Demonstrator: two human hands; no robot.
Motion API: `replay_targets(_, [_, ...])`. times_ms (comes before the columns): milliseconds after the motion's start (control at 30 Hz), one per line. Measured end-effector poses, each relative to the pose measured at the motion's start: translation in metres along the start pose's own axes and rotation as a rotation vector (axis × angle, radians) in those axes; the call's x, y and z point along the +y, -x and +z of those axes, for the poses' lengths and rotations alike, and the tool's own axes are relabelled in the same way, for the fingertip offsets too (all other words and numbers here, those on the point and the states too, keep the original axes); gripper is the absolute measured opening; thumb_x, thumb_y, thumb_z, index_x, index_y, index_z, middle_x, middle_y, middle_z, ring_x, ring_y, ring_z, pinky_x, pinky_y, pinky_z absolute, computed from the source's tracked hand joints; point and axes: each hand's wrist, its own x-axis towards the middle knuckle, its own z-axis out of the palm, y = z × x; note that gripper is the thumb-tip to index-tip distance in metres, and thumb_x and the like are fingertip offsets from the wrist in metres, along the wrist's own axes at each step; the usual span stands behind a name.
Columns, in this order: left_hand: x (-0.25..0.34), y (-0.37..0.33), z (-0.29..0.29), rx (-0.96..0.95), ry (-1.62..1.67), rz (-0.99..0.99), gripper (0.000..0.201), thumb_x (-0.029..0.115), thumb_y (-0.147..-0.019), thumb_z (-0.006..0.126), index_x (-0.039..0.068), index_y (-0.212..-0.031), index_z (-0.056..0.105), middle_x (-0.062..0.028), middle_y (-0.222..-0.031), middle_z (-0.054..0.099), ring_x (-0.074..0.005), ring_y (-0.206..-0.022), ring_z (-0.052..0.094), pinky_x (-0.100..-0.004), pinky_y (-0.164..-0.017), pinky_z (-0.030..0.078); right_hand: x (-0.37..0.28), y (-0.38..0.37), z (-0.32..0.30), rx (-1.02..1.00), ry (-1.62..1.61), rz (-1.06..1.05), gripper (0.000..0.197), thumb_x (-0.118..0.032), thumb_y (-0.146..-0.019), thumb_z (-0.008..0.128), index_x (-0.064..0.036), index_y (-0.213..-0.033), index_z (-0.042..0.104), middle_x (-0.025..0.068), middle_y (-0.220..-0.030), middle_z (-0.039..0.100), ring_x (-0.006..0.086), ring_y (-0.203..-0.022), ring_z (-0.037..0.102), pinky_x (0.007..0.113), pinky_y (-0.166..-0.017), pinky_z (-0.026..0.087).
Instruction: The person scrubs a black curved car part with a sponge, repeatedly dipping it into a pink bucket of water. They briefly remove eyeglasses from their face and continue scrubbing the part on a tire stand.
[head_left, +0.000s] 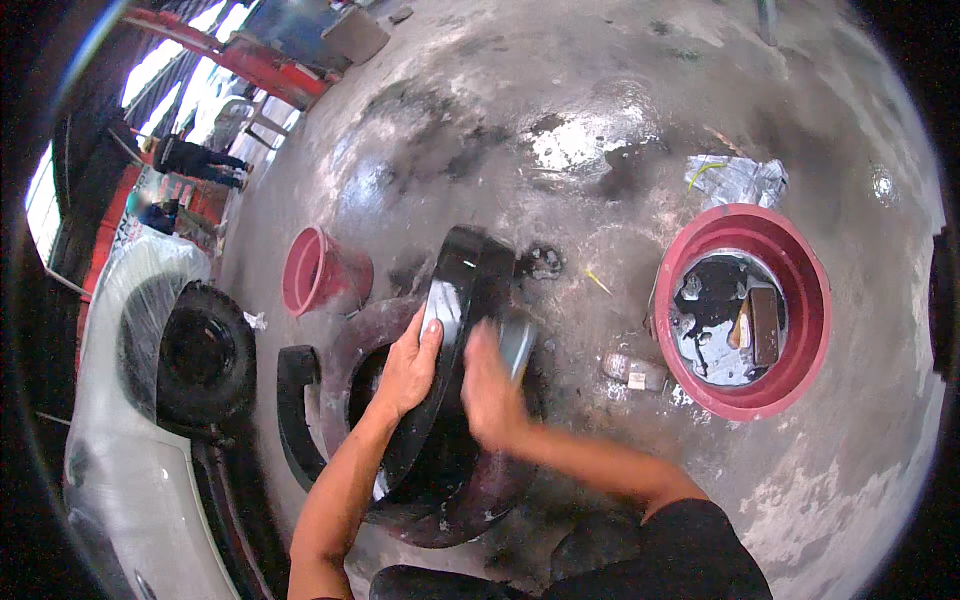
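Note:
A long, curved, glossy black panel [474, 262], like a wheel-arch trim, stands tilted in front of me with a wet sheen along its face. My left hand [408, 368] is closed on its left edge, thumb on the near face and fingers partly hidden. At its right side my right hand [490, 395] is smeared by motion, so its fingers do not show clearly. A grey-blue flat surface [516, 345] shows just beyond that hand; whether it is held or part of the panel I cannot tell. Below the panel lies a large dark maroon ring-shaped support [338, 400].
Right of me stands a red tub [805, 290] with dark liquid and a brown block [764, 326]. A clear plastic container [635, 372] lies beside it, crumpled silvery sheeting [750, 183] behind. To the left are a red bucket [345, 275], a black curved piece [292, 410] and a plastic-covered car [150, 480].

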Motion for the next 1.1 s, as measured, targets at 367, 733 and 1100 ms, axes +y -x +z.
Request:
replay_targets(367, [-0.004,0.002,0.003,0.025,-0.016,0.008,0.063,0.046,-0.111,0.039,0.001,-0.155,0.042,-0.0299,-0.144,0.057,-0.0413,-0.138,0.053,-0.0417,-0.114,0.038,-0.022,-0.003,-0.007,-0.014,-0.113,-0.031,0.055,-0.009,-0.103,0.041,0.0157,-0.152,0.034,0.0396,-0.158,0.032,0.0518,-0.152,0.026,0.052,-0.127,0.020])
replay_targets(733, [-0.008,0.004,-0.001,0.017,0.000,0.005,0.062,0.046,-0.111,0.037,0.003,-0.156,0.042,-0.0289,-0.144,0.058,-0.0392,-0.139,0.053,-0.0410,-0.115,0.037,-0.024,0.046,-0.027,-0.380,-0.079,-0.175,0.060,-0.013,-0.098,0.049,0.0129,-0.151,0.038,0.0337,-0.161,0.034,0.0481,-0.153,0.028,0.054,-0.128,0.018])
replay_targets(1100, [0.002,0.000,-0.001,0.034,-0.010,0.046,0.066,0.043,-0.104,0.058,0.000,-0.152,0.046,-0.0245,-0.138,0.064,-0.0314,-0.130,0.061,-0.0386,-0.110,0.043,-0.019,0.055,-0.020,-0.272,-0.226,0.027,0.064,-0.019,-0.104,0.050,0.0164,-0.153,0.032,0.0405,-0.159,0.029,0.0548,-0.149,0.029,0.057,-0.125,0.022])
